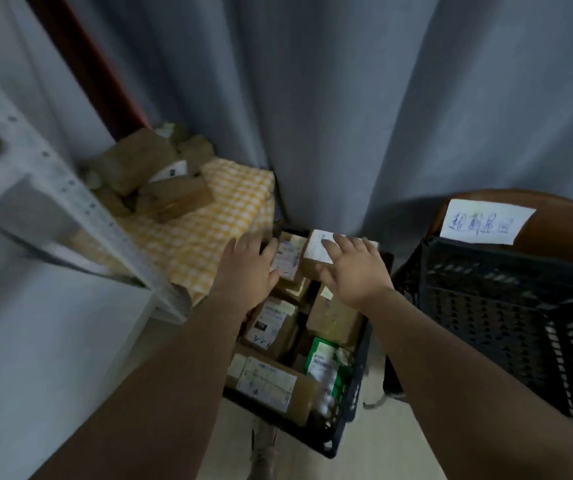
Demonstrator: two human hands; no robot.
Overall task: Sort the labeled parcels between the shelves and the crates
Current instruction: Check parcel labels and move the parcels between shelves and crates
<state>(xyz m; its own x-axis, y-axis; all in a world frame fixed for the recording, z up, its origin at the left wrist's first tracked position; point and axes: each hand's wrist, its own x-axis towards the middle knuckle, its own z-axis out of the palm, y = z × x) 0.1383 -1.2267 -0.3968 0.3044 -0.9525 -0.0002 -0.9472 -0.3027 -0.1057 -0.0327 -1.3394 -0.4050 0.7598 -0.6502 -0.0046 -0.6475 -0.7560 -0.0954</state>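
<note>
**Parcels mostly unsorted, crate is packed**

Parcels [271, 323] fill the black crate [326, 445] on the floor in the middle of the scene, stacked in layers with labels mostly face up. I'd guess we're early on. The second crate [485, 306] on the right, the one with a handwritten sign [485, 221], looks like it has nothing in it from what I can see. The shelf [70, 202] on the left shows hardly any parcels, though it's blurry. A brown pile [160, 174] sits on the checked cloth [215, 216] far left, and I can't say if that's sorted or waiting.

The right hand [350, 268] lies flat with spread fingers on the top box [316, 252] at the far end of the crate, with no real grip yet as far as I can tell. The left hand [250, 268] is just beside it, fingers reaching to a labelled packet [288, 261]. Too smeared to tell if it's pinching or only touching.

The top box has its white label up, tilted a bit toward the far side, and its long axis runs roughly left to right. The crate itself runs near to far. The long box [264, 382] at the near end lies across it.
</note>
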